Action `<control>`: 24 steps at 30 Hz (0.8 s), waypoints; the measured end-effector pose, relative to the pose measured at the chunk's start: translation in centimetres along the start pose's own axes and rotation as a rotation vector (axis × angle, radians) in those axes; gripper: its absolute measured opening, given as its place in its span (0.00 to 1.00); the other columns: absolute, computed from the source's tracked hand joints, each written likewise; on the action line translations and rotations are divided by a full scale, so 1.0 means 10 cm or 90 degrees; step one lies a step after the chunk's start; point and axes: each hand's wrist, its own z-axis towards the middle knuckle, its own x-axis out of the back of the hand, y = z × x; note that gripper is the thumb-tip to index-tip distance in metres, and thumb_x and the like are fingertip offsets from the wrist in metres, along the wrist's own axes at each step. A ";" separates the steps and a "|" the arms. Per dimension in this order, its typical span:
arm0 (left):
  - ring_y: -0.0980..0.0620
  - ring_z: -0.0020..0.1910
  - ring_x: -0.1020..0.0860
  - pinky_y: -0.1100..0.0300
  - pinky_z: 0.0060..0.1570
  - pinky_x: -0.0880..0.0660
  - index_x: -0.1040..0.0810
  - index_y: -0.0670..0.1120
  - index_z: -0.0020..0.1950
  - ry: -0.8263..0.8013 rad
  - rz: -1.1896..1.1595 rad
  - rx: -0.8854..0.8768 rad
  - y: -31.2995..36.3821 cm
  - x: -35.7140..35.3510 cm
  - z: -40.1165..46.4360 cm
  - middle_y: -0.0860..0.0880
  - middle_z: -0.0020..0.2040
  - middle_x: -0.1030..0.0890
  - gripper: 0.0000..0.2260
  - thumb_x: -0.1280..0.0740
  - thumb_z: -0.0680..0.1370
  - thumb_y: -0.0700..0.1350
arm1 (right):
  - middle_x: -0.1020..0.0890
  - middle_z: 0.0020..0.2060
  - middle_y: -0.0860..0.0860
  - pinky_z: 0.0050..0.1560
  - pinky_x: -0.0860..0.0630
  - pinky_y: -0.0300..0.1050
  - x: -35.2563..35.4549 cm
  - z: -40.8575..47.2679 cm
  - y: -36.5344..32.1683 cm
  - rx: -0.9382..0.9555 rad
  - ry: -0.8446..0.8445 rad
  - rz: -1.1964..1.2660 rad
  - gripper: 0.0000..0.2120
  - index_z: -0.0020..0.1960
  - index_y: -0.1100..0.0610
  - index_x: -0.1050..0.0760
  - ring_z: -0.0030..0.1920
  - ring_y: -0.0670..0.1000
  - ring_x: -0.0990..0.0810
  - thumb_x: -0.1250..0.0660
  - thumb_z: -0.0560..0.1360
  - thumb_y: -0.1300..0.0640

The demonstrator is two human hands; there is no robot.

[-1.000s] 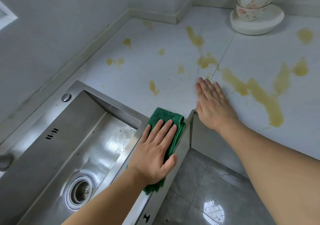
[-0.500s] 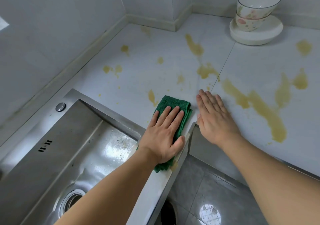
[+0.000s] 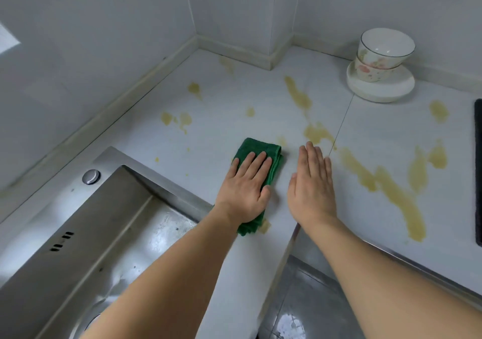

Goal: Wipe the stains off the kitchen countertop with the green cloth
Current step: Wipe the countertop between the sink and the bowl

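I had the green cloth (image 3: 260,153) folded into a soft pad, lying flat on the table (image 3: 229,119) just beyond the far right corner of the sink (image 3: 109,224). My left hand (image 3: 245,185) pressed it down with straight fingers, the palm over its near half and the far folded edge showing past the fingertips. My right hand (image 3: 311,182) lay flat and bare on the table just right of the cloth, fingers straight, holding nothing.

I judged the cloth light and limp, likely to bunch or slide out if pushed from one end, so a spread palm over its middle seemed the best hold. The glossy table looked slick enough for it to glide.

The stains (image 3: 378,179) spread away from the sink: a long streak to the right beyond my right hand, smaller blots toward the back wall. Open room lay in both directions. The limits I saw were the sink's rim, the front edge near my right wrist, the stacked bowls (image 3: 380,59) in the far corner, and a dark slab (image 3: 477,171) at the far right.
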 end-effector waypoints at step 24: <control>0.49 0.80 0.50 0.49 0.78 0.56 0.47 0.51 0.81 0.018 -0.011 -0.091 -1.11 0.18 0.23 0.51 0.81 0.47 0.30 0.54 0.79 0.56 | 0.42 0.77 0.55 0.74 0.51 0.55 -0.53 -0.16 -0.45 0.007 -0.124 -0.079 0.29 0.77 0.62 0.42 0.77 0.54 0.45 0.54 0.79 0.50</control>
